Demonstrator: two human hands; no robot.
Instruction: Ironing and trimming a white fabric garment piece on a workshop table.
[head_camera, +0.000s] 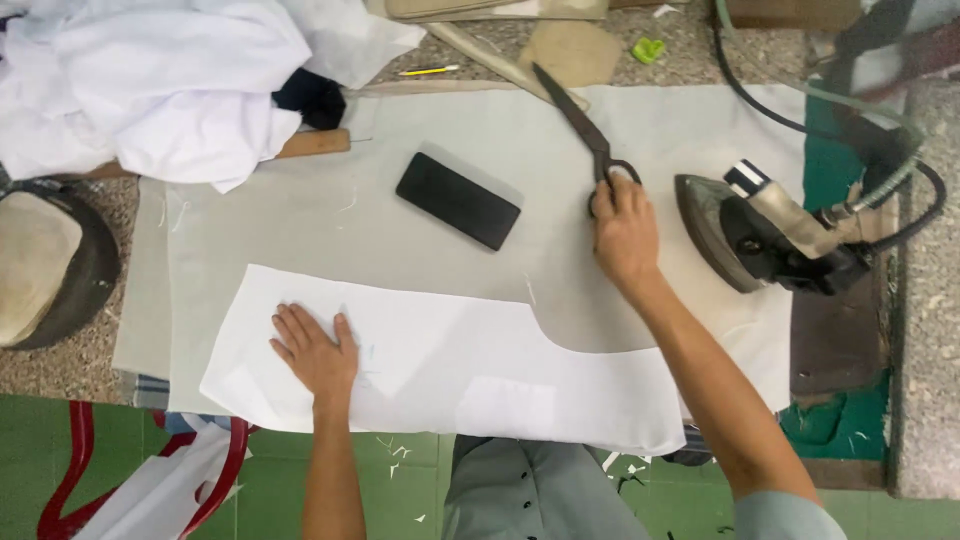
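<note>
A: Where are the hands?

B: The left hand (315, 350) lies flat, fingers spread, pressing down the white cut fabric piece (450, 370) at the near edge of the desk (920, 300). It holds nothing, only pins the cloth.

A: And the other?

B: The right hand (625, 232) has its grip closed on the handles of the black tailor's scissors (580, 125), which lie on the grey cloth (330, 215), blades shut and pointing away.

A: How far along is the cutting?

B: The white piece already shows a curved edge (its right side), so I judge some shaping done; the scissors are not at the fabric yet.

A: Anything else nearby?

B: A black phone (458, 200) between the hands, an iron (760, 235) just right of the scissors.
</note>
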